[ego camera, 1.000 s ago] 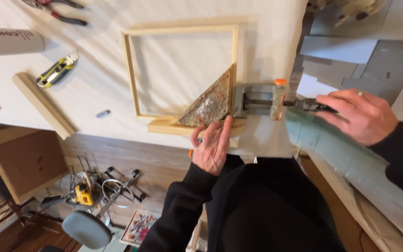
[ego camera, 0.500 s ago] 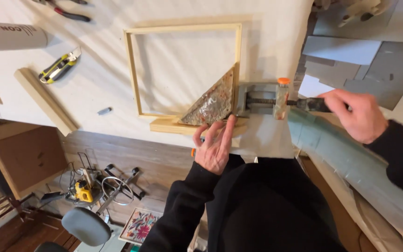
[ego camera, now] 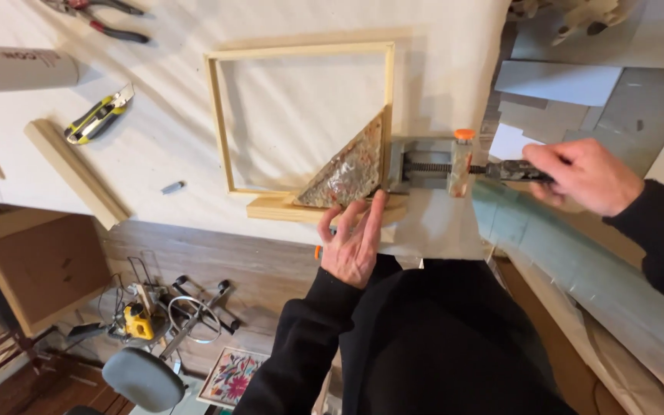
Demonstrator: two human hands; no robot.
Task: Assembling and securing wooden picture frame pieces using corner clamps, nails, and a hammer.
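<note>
Head view: a white-covered table fills the upper frame; its near edge runs across the middle.
Change, left hand: the left hand [ego camera: 353, 244] sits at the frame's lower centre as before, fingers now a little more spread, fingertips pressing the wood block [ego camera: 293, 209].
Change, right hand: the right hand [ego camera: 584, 175] has stayed at the right edge of the frame, fingers curled and pressed together around the clamp handle [ego camera: 512, 170].
Clamp: the metal screw clamp [ego camera: 428, 165] lies level, right of centre, its jaw against the frame's right rail; whether it fully bites is hard to tell.
Wooden frame: the square wooden frame [ego camera: 223, 123] lies flat at upper centre, unmoved.
Corner piece: a triangular mottled plate [ego camera: 350, 174] fills the frame's lower right corner.
Edges: the block lies just beside the table's near edge; the clamp handle overhangs the table's right edge.
Open room: bare cloth lies between the frame and the utility knife [ego camera: 100, 115] at left; a loose wood strip [ego camera: 74, 172] lies well apart at lower left.
</note>
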